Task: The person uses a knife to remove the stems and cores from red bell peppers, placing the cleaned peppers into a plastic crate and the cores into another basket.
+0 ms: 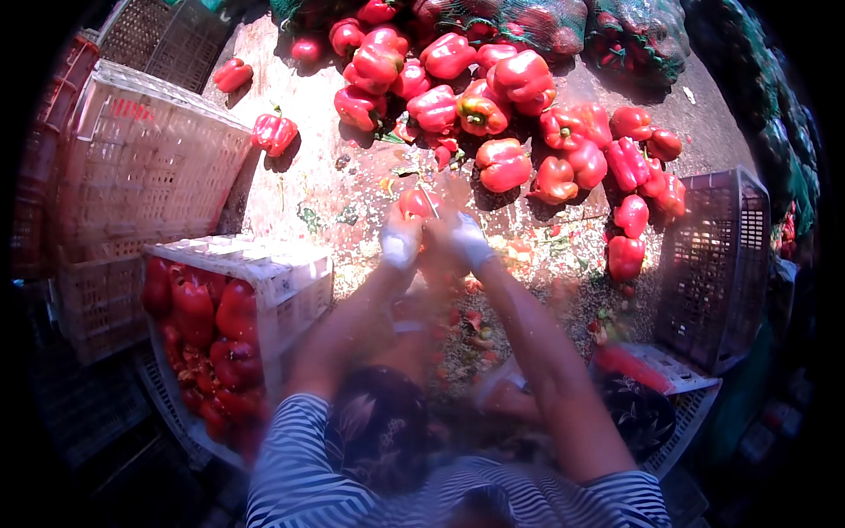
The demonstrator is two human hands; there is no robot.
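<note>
My left hand (403,234), wrapped in white at the wrist, is closed around a red bell pepper (416,203) in front of me. Against the same pepper is my right hand (452,231), also white at the wrist. A thin, pale, blade-like tool (430,201) projects from its fingers onto the pepper; blur hides the grip and the exact kind of tool. Beyond both hands lies a heap of whole red peppers (436,109). Seeds and pepper scraps (528,254) litter the surface around and below my wrists.
A pale plastic crate (294,270) of red peppers stands at my left, with stacked crates (152,158) behind it. A dark crate (706,264) stands at the right. Green mesh sacks (637,39) of peppers line the far edge.
</note>
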